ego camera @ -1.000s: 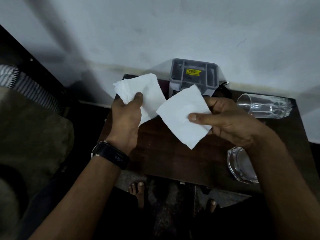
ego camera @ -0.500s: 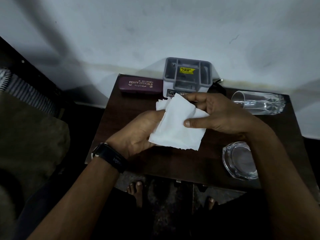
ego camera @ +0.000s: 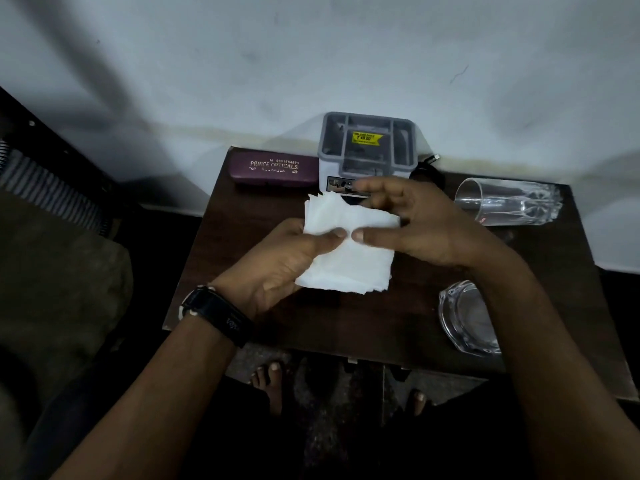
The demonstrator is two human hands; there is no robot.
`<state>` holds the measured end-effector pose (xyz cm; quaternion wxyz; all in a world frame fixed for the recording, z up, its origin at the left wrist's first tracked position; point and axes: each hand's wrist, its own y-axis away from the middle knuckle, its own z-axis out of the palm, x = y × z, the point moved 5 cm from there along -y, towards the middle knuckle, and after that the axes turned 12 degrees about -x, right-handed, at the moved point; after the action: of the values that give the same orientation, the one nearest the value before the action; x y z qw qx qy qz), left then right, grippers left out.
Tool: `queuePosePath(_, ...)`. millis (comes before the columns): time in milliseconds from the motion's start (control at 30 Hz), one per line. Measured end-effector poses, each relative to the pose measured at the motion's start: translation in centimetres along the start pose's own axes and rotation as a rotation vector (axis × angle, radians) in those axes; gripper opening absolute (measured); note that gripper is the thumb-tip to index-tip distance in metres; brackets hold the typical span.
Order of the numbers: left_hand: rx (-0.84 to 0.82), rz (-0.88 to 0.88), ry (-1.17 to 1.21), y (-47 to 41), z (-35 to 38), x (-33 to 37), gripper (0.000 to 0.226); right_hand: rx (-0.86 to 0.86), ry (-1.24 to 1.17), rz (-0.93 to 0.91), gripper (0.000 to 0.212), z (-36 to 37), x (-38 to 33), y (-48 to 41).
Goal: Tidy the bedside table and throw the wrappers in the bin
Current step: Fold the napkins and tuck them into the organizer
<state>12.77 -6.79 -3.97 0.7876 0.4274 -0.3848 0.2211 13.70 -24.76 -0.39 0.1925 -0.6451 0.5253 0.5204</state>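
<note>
A stack of white paper napkins (ego camera: 349,251) is held flat above the dark wooden bedside table (ego camera: 346,327). My left hand (ego camera: 284,268), with a black watch on its wrist, grips the stack's left side, thumb on top. My right hand (ego camera: 419,230) holds the right side, its thumb pressing the top next to the left thumb and its fingers spread behind the stack. The napkin corners at the top left are slightly fanned and uneven.
A maroon glasses case (ego camera: 273,169) lies at the back left. A grey organiser box (ego camera: 367,143) stands against the wall. A clear drinking glass (ego camera: 505,202) lies on its side at the right. A glass ashtray (ego camera: 467,317) sits front right. A bed is at the left.
One second ago each hand held a separate napkin, apart. The hands came together, and the napkins now lie stacked in both hands, lower over the table.
</note>
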Motion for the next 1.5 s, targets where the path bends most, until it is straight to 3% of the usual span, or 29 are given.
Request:
queuePosePath(100, 0.025, 0.082, 0.085, 0.2, -0.1, 0.8, 0.016, 0.214, -0.058, 0.052, 0.064, -1.5, 0.2, 0.5)
queuePosePath(200, 0.015, 0.17, 0.178, 0.4, 0.3, 1.5, 0.016, 0.066, -0.511, 0.02, 0.058, -0.5, 0.5, 1.2)
queuePosePath(267, 0.011, 0.192, 0.223, 0.4, 0.5, 1.8, 0.017, -0.042, -0.644, 0.008, 0.046, 0.5, 0.6, 1.2)
queuePosePath(400, 0.009, 0.178, 0.162, 0.2, 0.0, 1.9, 0.019, 0.117, -0.617, 0.022, 0.021, 0.0, 1.7, 0.7)
queuePosePath(500, 0.03, 0.177, 0.041, 0.0, -0.8, 1.8, 0.027, 0.178, -0.612, 0.025, 0.014, -0.5, 2.1, 0.8)
queuePosePath(767, -0.029, 0.196, 0.014, -0.5, 0.1, 1.5, 0.04, 0.215, -0.588, 0.041, 0.02, 0.6, 1.8, 0.1)
queuePosePath(900, -0.05, 0.168, 0.056, -0.6, 0.7, 1.2, 0.036, 0.14, -0.584, 0.053, 0.039, 2.2, 1.8, -0.6)
queuePosePath(1167, 0.037, 0.165, 0.049, -0.3, 0.3, 1.1, 0.023, 0.163, -0.619, -0.03, 0.029, 1.5, 1.7, -0.7)
queuePosePath(1300, 0.057, 0.186, 0.047, -0.3, -0.2, 1.5, 0.031, 0.175, -0.599, 0.017, 0.032, 1.0, 2.0, -0.3)
queuePosePath(1400, 0.029, 0.175, 0.087, -0.2, 0.0, 1.7, 0.035, 0.148, -0.672, 0.045, 0.027, 1.0, 1.8, 0.2)
queuePosePath(1500, 0.0, 0.173, 0.111, -0.2, 0.1, 1.6, 0.035, 0.085, -0.763, 0.083, 0.035, 1.2, 1.6, 0.5)
